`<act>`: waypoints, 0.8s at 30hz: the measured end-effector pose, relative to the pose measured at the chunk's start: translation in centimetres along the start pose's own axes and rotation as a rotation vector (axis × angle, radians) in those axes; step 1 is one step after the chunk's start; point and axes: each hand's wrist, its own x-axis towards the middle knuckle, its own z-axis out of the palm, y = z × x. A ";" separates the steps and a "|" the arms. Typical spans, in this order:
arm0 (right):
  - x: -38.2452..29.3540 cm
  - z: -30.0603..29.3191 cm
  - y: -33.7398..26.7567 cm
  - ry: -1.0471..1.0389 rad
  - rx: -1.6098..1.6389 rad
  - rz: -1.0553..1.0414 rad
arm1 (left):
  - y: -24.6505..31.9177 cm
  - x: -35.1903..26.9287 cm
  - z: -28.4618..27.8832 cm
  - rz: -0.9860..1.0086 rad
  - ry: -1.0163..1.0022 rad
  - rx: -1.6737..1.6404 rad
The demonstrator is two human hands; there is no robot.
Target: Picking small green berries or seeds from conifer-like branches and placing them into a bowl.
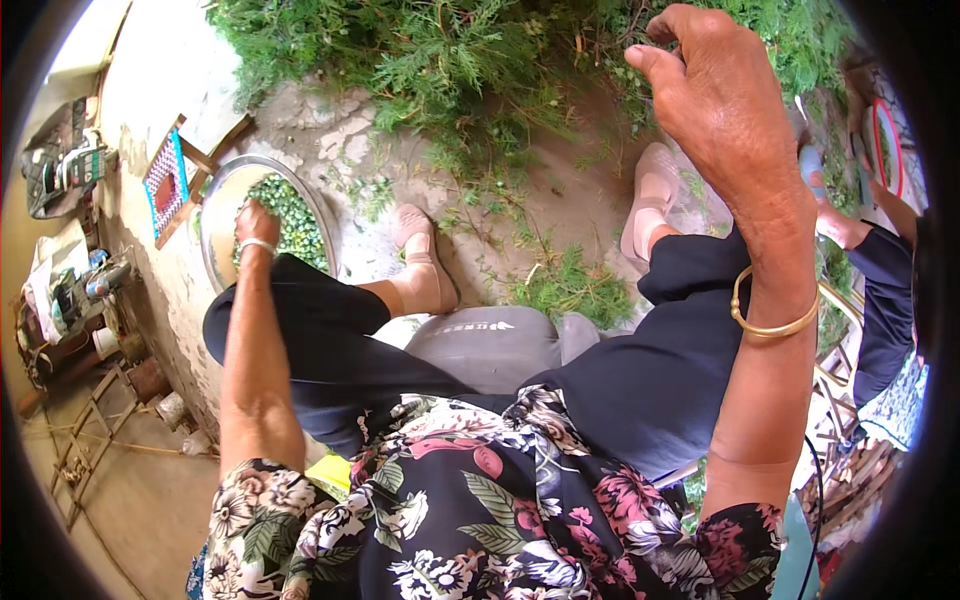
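Note:
My left hand (258,223) is down in a round metal basin (214,255). It touches or hovers just over a heap of small green conifer cones (289,225) there; its fingertips are hidden, so I cannot tell whether it holds any. My right hand (716,97) is raised at the upper right, above the edge of a large pile of cut conifer branches (465,60). Thumb and bent forefinger stand apart with nothing visible between them; the other fingers are mostly hidden. Loose conifer sprigs (574,289) lie on the ground between my feet.
A grey cushioned seat (487,341) shows between my legs. Beyond the basin, a small stool with a woven seat (166,184) stands by the wall. At right sits another person (885,300) near a red-rimmed tray (885,146). A wooden ladder (94,420) lies at lower left.

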 end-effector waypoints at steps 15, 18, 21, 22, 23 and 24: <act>-1.4 2.1 3.0 0.253 0.025 -0.012 | 27.2 -5.2 10.1 0.062 -0.470 -0.662; -1.7 2.0 2.8 0.269 0.012 -0.001 | 32.7 -7.6 9.9 -0.207 -0.529 -0.479; -2.3 1.9 2.4 0.227 0.051 0.115 | 35.1 -7.6 9.2 -0.410 -0.468 -0.494; -2.4 1.9 2.4 0.222 0.060 0.152 | 35.4 -7.3 9.2 -0.439 -0.460 -0.515; -2.4 1.9 2.3 0.225 0.064 0.153 | 35.5 -6.8 9.3 -0.448 -0.446 -0.527; -2.5 1.9 2.3 0.227 0.070 0.153 | 35.3 -6.4 9.7 -0.453 -0.439 -0.539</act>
